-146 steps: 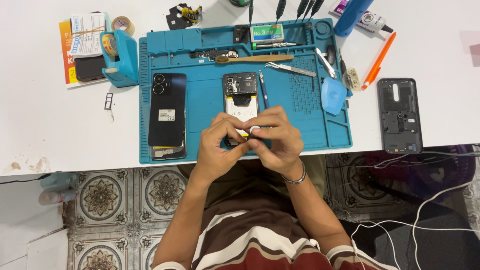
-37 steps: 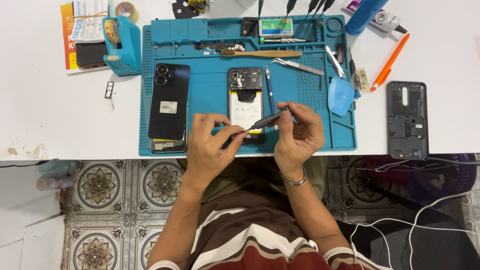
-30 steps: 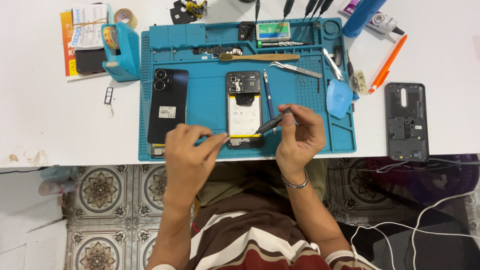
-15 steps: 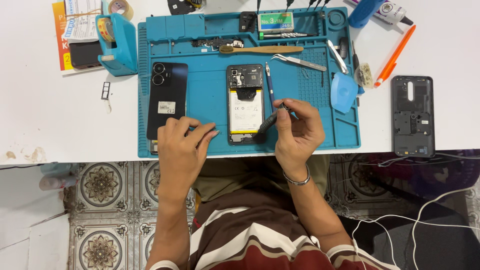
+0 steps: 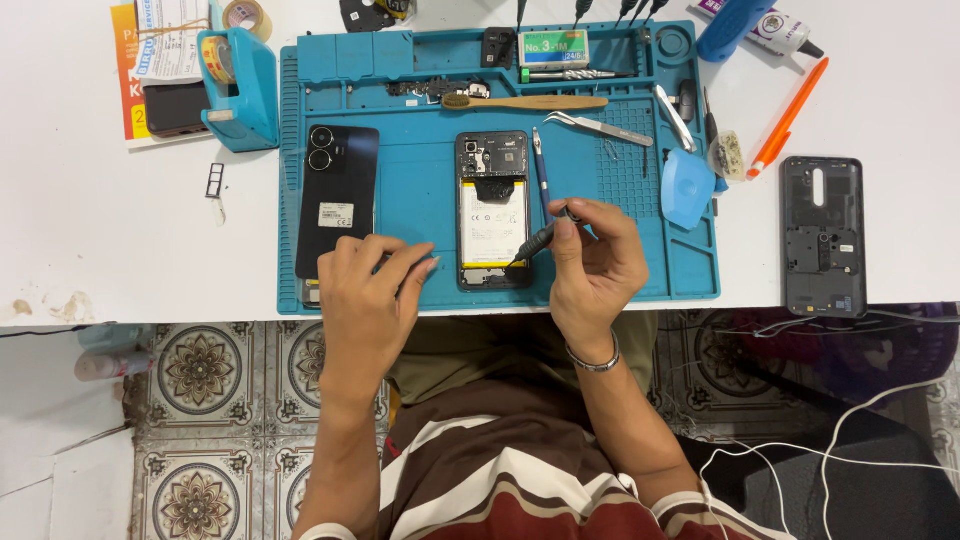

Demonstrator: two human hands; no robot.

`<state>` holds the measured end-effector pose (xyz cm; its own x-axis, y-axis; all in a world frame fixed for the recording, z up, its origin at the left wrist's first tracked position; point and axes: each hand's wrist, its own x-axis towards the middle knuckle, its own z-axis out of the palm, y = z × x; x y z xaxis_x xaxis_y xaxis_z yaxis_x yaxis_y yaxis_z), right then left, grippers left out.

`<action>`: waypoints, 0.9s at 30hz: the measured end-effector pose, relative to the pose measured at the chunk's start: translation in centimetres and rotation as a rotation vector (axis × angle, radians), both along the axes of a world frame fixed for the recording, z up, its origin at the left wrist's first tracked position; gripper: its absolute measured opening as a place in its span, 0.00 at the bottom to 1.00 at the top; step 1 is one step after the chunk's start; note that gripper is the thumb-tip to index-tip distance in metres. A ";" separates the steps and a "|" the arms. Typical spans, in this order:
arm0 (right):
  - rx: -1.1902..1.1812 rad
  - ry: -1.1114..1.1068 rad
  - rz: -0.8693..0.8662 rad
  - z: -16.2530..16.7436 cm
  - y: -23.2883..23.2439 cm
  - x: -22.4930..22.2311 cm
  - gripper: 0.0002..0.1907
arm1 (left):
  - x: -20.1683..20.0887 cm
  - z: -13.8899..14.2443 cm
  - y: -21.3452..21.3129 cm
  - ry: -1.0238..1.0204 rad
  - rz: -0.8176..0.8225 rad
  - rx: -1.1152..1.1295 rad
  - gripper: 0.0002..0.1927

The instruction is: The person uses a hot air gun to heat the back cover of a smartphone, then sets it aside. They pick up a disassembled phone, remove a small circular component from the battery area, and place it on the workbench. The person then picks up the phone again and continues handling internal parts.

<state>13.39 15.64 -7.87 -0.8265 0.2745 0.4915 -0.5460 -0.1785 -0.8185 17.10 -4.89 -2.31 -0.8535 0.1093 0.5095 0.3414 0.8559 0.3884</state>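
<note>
Nearest the body, the left hand [image 5: 370,290] is lying palm down at the near edge of the blue work mat [image 5: 420,190], fingers loosely spread and gripping nothing, its fingertips touching the bottom end of the black back cover [image 5: 338,205] lying camera side up. Just beside it, the right hand [image 5: 592,265] is hovering with the wrist raised, thumb and fingers pinched shut on a dark screwdriver [image 5: 537,242], which is slanting down and left.

Its tip is sitting at the lower right corner of the opened phone [image 5: 493,210], lying mid-mat with its battery exposed. The step in hand appears to be working a screw or connector there; the next move seems to call for a steady, upright tip.

Farther off, tweezers [image 5: 600,128] and a wooden-handled brush [image 5: 525,102] are lying on the mat, and a second phone frame [image 5: 822,235] is resting on the white table [image 5: 120,230].
</note>
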 end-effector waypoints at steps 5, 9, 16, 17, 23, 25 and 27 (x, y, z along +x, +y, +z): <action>0.222 0.170 -0.001 1.0 0.2 0.1 0.12 | 0.0 0.6 1.5 0.036 -0.097 0.137 0.08; 0.397 0.306 0.031 1.9 0.3 -0.1 0.14 | -0.6 0.3 3.2 -0.010 -0.269 0.335 0.10; 0.385 0.255 0.054 2.1 0.3 -0.2 0.14 | -2.2 -1.4 4.7 -0.049 -0.347 0.464 0.09; 0.383 0.252 0.054 2.0 0.3 -0.2 0.14 | -2.2 -1.6 4.7 -0.051 -0.352 0.505 0.09; 0.396 0.279 0.056 1.7 0.4 -0.2 0.14 | -2.3 -2.1 4.6 -0.059 -0.356 0.534 0.08; 0.398 0.282 0.057 1.7 0.5 -0.3 0.14 | -2.3 -2.1 4.7 -0.063 -0.349 0.542 0.08; 0.397 0.286 0.059 1.7 0.4 -0.2 0.15 | -2.3 -2.0 4.8 -0.056 -0.347 0.542 0.08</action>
